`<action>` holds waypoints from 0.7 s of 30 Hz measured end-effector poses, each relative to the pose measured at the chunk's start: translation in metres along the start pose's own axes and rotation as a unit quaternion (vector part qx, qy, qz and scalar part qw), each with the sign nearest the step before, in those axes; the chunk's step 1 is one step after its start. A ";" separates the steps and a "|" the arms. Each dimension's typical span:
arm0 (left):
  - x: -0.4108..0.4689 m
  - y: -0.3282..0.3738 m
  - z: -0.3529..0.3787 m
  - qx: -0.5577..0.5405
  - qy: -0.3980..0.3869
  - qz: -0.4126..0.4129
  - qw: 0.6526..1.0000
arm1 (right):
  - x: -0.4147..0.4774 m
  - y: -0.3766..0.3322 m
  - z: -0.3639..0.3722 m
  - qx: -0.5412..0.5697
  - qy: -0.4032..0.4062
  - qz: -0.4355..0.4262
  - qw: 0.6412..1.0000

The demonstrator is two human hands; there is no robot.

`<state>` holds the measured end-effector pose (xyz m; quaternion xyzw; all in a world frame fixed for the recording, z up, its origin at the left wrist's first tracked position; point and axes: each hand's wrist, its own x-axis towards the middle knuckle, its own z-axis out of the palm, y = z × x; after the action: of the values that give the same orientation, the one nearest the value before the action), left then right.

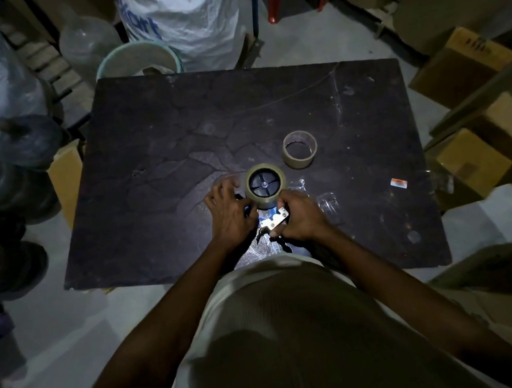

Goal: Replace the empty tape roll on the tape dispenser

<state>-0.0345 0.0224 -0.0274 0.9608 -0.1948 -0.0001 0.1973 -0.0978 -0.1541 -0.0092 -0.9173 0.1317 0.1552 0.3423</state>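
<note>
A hand-held tape dispenser (273,220) lies on the dark table (173,133), with a full brown tape roll (265,186) seated on its black spoked hub. My left hand (229,212) grips the dispenser's left side, fingers by the roll. Closed around the metal blade plate, my right hand (300,217) holds the dispenser's near end. The empty cardboard core (300,149) stands apart on the table, just beyond and to the right of the roll.
Scraps of clear tape (326,200) and a small orange label (399,183) lie to the right. Cardboard boxes (473,160) crowd the right side. White sacks (189,9), a bucket (137,60) and dark containers (0,183) stand behind and to the left.
</note>
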 end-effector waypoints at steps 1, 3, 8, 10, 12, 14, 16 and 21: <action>-0.001 0.001 -0.001 0.002 -0.001 0.000 1.000 | -0.001 -0.001 0.000 -0.002 0.002 0.000 1.000; -0.002 0.003 -0.002 0.001 -0.004 0.001 1.000 | -0.004 -0.002 0.001 -0.004 0.009 0.003 1.000; -0.006 0.006 -0.002 -0.002 -0.007 0.008 1.000 | -0.009 -0.004 0.002 -0.003 0.028 0.004 1.000; -0.006 0.005 -0.003 -0.003 -0.004 0.004 1.000 | -0.009 -0.003 0.003 -0.001 0.027 0.008 1.000; -0.008 0.002 -0.003 0.004 -0.006 0.002 1.000 | -0.009 -0.003 0.003 -0.001 0.029 0.012 1.000; -0.012 -0.002 -0.002 0.014 -0.015 0.000 1.000 | -0.008 -0.002 0.003 0.000 0.026 0.009 1.000; -0.012 -0.005 -0.002 0.022 -0.025 0.007 0.999 | -0.009 -0.003 0.003 -0.003 0.027 0.005 1.000; -0.016 0.000 -0.007 0.031 -0.026 0.031 0.999 | -0.011 -0.005 0.004 -0.010 0.037 -0.002 0.999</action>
<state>-0.0489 0.0314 -0.0223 0.9596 -0.2296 -0.0125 0.1621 -0.1069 -0.1461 -0.0056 -0.9259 0.1411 0.1218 0.3285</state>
